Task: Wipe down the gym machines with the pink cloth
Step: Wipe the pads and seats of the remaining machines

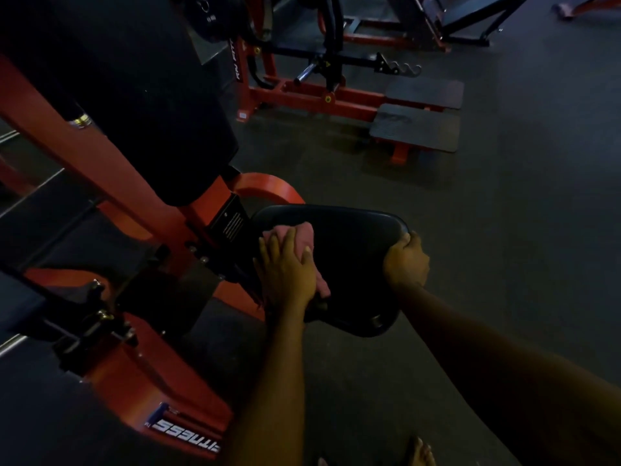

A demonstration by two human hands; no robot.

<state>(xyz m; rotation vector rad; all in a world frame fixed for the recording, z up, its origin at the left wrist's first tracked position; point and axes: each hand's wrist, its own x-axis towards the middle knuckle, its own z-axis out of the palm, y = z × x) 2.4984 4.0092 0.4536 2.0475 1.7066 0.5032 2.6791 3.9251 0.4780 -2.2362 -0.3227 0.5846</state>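
On the black padded seat [349, 250] of the red steel gym machine [111, 210], our left fingers [270, 250] lie straight and close together, pressing the crumpled pink cloth [304, 235] down near the seat's inner end. Our left hand [285, 274] covers most of the cloth. Our right fingers [408, 238] curl over the seat's outer corner, and our right hand [406, 262] grips it. Dark rubber floor [504, 230] lies around.

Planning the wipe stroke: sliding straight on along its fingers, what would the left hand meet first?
Likely the red curved bracket just past the seat; depth is unclear.
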